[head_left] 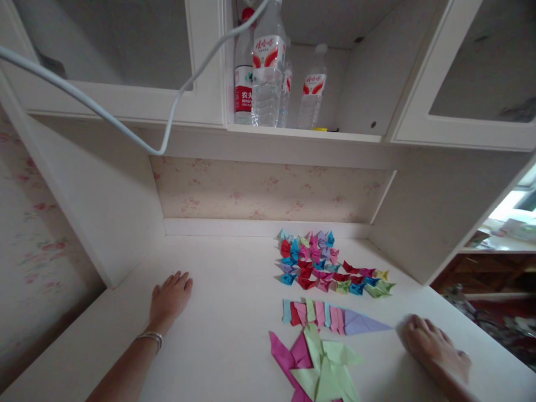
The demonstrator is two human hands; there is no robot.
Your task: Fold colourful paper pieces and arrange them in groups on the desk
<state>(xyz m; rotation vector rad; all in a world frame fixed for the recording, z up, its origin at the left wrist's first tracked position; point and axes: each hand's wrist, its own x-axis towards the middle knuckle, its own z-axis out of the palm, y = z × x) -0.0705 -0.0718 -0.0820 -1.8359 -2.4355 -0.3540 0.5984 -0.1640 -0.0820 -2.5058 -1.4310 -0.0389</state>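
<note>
My left hand [171, 298] lies palm down on the white desktop, with a bracelet [151, 336] at the wrist and nothing in it. On the right, my right hand [438, 347] rests on the desk, fingers out and holding nothing. Close to its thumb is the tip of a purple folded-paper triangle [365, 322]. A row of pastel and red folded strips [316, 314] joins that triangle on the left. Nearer to me lie larger folded papers, one magenta [288, 357] and one light green [333, 368]. Behind the row stand several rows of small colourful origami pieces [314, 268].
The white desktop [218, 312] runs back to a floral wall panel [251, 190]. Overhead, a cabinet shelf [301, 132] holds several plastic bottles [268, 84]. A white cable [104, 114] hangs across the upper left. Side panels [456, 206] close in the desk.
</note>
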